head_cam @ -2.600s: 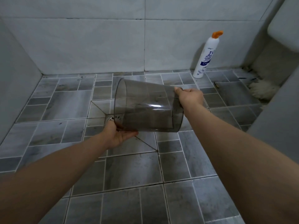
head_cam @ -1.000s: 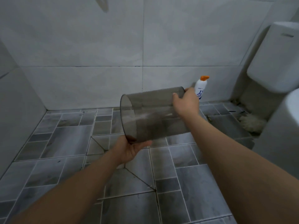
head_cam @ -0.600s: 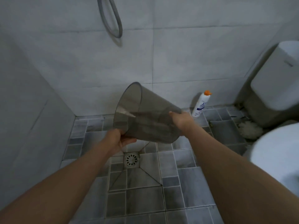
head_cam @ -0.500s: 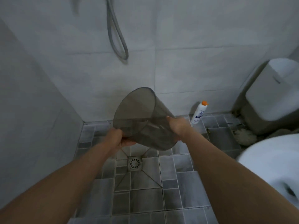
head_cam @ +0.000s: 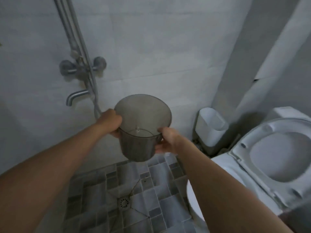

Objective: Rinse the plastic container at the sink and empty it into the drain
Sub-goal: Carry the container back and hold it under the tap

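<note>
I hold a smoky grey, see-through plastic container (head_cam: 141, 130) nearly upright at chest height, its round mouth facing up toward me. My left hand (head_cam: 111, 122) grips its left side near the rim. My right hand (head_cam: 166, 140) clasps the right side lower down. The container looks empty inside. Below it, a round metal floor drain (head_cam: 124, 203) sits in the grey tiled floor. A metal tap spout (head_cam: 75, 96) sticks out of the wall to the upper left of the container.
A shower hose and riser (head_cam: 75, 39) run down the white tiled wall past two tap knobs (head_cam: 67, 67). A white toilet with its seat raised (head_cam: 276, 153) fills the right side. A white bin (head_cam: 211, 126) stands in the corner behind it.
The container has swung from lying on its side over the drain to nearly upright and risen. The view has lifted, so the tap, hose and toilet now show.
</note>
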